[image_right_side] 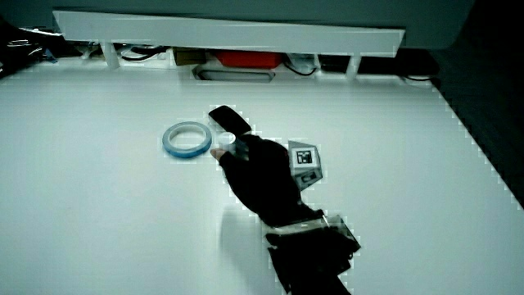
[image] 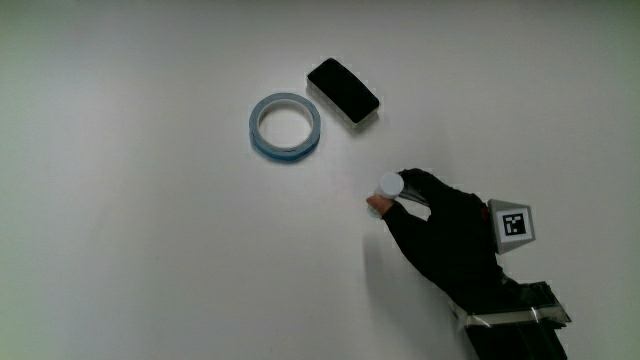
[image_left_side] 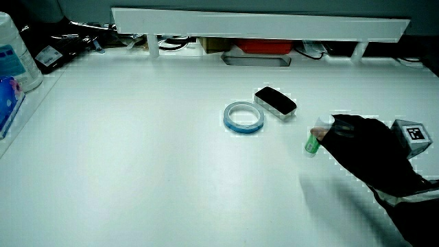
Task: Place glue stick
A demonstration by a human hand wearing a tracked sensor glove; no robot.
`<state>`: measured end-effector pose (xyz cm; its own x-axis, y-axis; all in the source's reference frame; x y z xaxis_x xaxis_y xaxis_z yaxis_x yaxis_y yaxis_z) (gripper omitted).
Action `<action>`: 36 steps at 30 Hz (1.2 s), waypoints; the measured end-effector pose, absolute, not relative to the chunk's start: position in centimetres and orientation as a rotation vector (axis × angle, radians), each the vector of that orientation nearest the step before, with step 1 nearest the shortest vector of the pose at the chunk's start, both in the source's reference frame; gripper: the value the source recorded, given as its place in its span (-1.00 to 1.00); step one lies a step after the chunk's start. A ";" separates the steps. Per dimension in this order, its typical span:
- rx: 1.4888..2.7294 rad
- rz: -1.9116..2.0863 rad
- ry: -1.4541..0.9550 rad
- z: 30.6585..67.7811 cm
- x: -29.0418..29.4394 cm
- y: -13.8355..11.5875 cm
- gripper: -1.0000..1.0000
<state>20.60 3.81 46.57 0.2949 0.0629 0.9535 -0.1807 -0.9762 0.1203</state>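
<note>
The glue stick (image: 388, 184) stands upright, showing a white cap in the main view and a green body (image_left_side: 312, 143) in a side view. The gloved hand (image: 400, 203) is shut on the glue stick, fingertips wrapped round it, with its base at or just above the table; I cannot tell which. It is held nearer to the person than the black eraser (image: 343, 91) and the blue tape ring (image: 285, 125). In a side view the hand (image_right_side: 233, 152) covers most of the stick (image_right_side: 227, 141).
The blue tape ring (image_left_side: 244, 116) and the black eraser (image_left_side: 275, 101) lie side by side on the white table. A low white partition (image_left_side: 260, 26) runs along the table's edge farthest from the person, with a white bottle (image_left_side: 15, 55) near a corner.
</note>
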 end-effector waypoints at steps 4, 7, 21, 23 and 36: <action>2.294 1.753 -0.060 48.2 20.6 4.9 0.00; 2.292 1.706 -0.059 49.3 20.4 5.7 0.00; 2.222 1.667 -0.046 51.1 19.6 7.6 0.00; 2.218 1.683 -0.061 51.3 19.7 7.6 0.00; 2.182 1.725 -0.047 51.3 19.8 7.7 -0.19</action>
